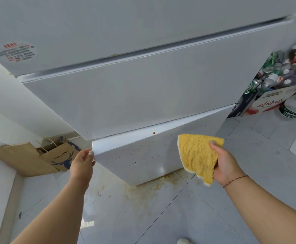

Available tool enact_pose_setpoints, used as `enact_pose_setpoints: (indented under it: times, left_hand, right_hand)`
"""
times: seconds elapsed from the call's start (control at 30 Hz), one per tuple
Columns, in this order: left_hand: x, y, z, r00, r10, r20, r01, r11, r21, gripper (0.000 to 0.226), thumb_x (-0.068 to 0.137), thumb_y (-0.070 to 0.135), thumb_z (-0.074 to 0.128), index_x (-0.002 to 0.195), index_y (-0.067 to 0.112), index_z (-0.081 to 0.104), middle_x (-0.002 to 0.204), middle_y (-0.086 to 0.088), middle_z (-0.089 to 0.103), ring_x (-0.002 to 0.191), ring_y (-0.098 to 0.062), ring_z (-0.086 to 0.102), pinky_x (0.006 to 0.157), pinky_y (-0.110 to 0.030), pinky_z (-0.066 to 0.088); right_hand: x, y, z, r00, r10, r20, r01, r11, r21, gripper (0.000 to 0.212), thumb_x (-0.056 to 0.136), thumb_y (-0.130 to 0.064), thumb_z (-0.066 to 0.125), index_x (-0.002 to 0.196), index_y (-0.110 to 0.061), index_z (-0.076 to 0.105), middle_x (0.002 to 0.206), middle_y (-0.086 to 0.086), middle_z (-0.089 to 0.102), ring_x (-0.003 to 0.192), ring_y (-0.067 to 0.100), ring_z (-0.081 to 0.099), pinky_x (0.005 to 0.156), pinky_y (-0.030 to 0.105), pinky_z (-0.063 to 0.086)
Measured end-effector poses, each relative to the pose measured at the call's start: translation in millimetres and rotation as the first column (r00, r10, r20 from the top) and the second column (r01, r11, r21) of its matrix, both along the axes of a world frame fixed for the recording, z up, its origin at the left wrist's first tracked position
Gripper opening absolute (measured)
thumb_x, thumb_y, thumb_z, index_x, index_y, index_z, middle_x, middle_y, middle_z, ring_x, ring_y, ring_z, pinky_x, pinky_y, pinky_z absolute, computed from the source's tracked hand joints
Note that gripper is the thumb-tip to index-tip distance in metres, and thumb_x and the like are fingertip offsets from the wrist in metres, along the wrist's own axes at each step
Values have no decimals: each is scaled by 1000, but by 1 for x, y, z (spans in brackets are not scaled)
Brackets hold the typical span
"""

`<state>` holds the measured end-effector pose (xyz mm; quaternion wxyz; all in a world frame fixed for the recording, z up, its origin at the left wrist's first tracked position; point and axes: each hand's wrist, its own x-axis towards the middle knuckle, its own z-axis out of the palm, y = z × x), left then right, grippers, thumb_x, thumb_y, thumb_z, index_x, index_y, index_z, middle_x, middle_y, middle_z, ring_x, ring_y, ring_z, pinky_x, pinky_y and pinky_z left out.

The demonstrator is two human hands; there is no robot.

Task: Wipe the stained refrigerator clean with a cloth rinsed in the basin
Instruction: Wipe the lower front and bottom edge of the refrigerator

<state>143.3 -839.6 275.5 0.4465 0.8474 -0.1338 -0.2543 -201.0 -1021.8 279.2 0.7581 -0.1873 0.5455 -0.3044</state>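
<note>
One white refrigerator (143, 95), three door panels stacked; the bottom drawer (143, 155) is pulled out a bit at its left corner, speckled with dark spots plus one brown spot (154, 133) on its top lip. Left hand (83, 162) grips that left corner of the drawer, fingers curled round the edge; right hand (226, 164) pinches one yellow cloth (198, 155), held just off the drawer front near its right side, not touching. Floor (179, 217) has yellowish stains under the drawer but open tile in front; two paper bags (38, 159) crowd the left, one box of bottles (274, 88) the right.
</note>
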Motion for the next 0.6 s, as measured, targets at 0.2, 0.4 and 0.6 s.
enact_pose_setpoints:
  times: [0.2,0.4,0.6]
  left_hand:
    - [-31,30,5,1000,-13,24,12,1000,28,14,97,24,53,98,15,64,94,-5,63,94,-25,57,84,-41,45]
    - [-76,68,7,998,-64,24,64,998,7,12,95,23,57,92,16,65,89,-5,66,85,-21,58,67,-29,44]
    - [-92,87,-4,999,-31,11,31,999,33,12,90,20,66,80,19,71,76,-1,70,83,-29,62,80,-46,49]
  right_hand:
    - [-14,-19,13,977,-192,-96,171,965,-197,31,95,-39,55,118,-19,59,118,8,62,108,28,60,94,49,47]
    - [-19,-61,38,899,-292,-328,17,769,-639,26,97,-39,48,116,-24,57,119,2,60,114,23,55,97,37,42]
    - [14,-84,15,415,-81,-906,-803,435,-407,49,96,-49,36,122,-14,57,130,9,52,124,31,45,104,42,30]
